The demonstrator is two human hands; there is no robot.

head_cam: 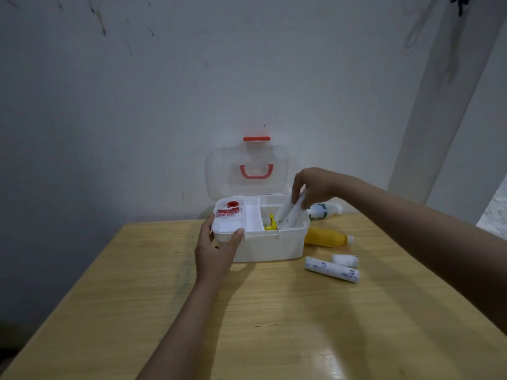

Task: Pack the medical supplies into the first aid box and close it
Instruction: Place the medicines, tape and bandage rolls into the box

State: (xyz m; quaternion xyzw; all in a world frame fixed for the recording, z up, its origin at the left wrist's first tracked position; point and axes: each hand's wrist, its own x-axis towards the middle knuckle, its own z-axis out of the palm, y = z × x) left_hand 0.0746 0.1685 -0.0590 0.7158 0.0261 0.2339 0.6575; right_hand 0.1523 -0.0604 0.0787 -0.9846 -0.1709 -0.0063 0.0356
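Observation:
A white first aid box (271,246) stands open on the wooden table, its clear lid (247,171) with a red handle leaning back against the wall. My left hand (216,248) grips the box's front left corner. My right hand (310,187) holds two white bandage rolls (289,212) tilted into the box's right compartment. A red-and-white tape roll (230,209) lies in the inner tray at the left. Something yellow (271,223) sits inside the box.
On the table right of the box lie a yellow bottle (326,237), a long white bandage roll (332,269), a short gauze roll (345,260) and a white bottle with a green band (323,210). A wall stands just behind the box.

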